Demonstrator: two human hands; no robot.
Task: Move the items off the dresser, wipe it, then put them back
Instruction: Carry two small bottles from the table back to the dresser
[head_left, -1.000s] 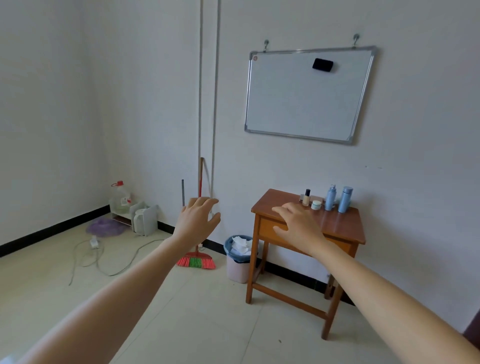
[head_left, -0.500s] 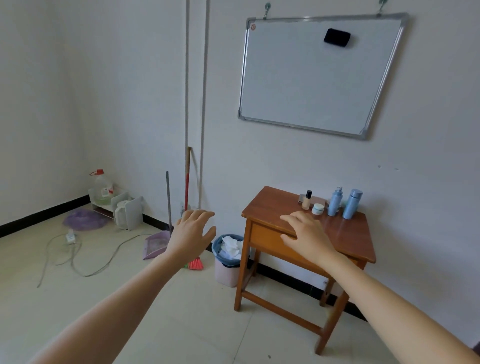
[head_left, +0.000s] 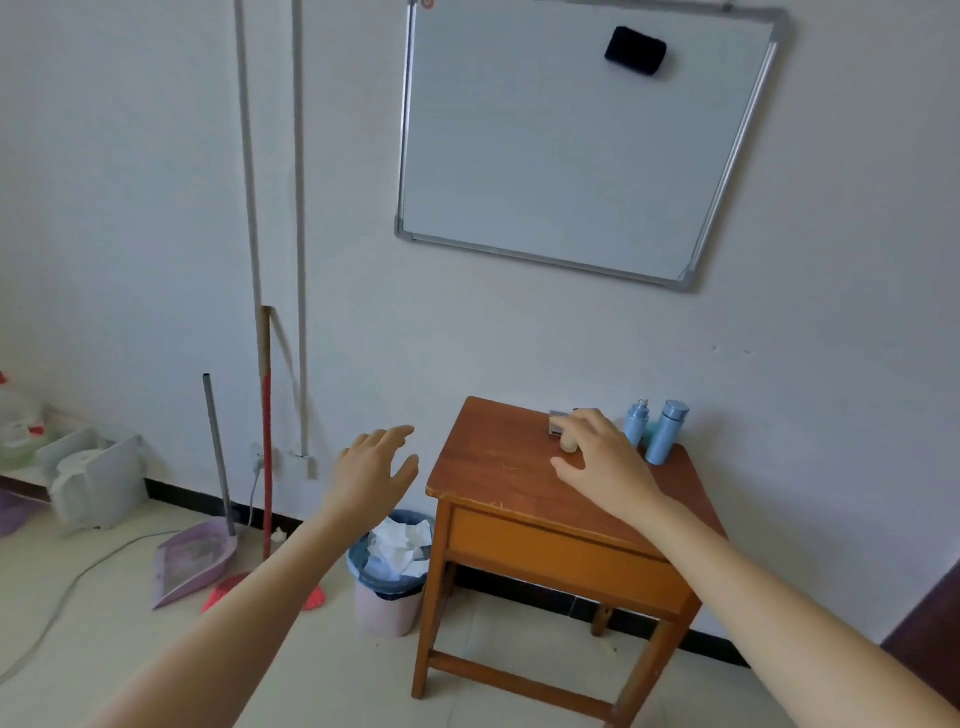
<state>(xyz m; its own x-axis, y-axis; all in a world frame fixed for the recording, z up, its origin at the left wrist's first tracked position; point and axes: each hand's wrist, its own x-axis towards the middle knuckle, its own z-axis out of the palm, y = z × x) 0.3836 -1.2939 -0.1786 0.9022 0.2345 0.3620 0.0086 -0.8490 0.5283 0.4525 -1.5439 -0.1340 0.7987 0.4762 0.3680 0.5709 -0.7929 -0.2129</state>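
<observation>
A whiteboard (head_left: 571, 145) hung on the wall above the wooden dresser (head_left: 498, 467), which stood against that wall. A bin (head_left: 387, 597) of crumpled paper sat just beside its left legs. The left hand (head_left: 371, 475) hovered open in the air left of the dresser, fingers spread, holding nothing. The right hand (head_left: 605, 465) was over the back of the dresser top, fingers loosely spread, gripping nothing. A blue capped bottle (head_left: 667, 431) and a blue pump bottle (head_left: 636, 428) stood upright just right of it. The hand partly hid a small bottle (head_left: 569, 443); whether it touched that bottle could not be told.

Upright blue bottles (head_left: 657, 434) on dresser (head_left: 498, 467)
</observation>
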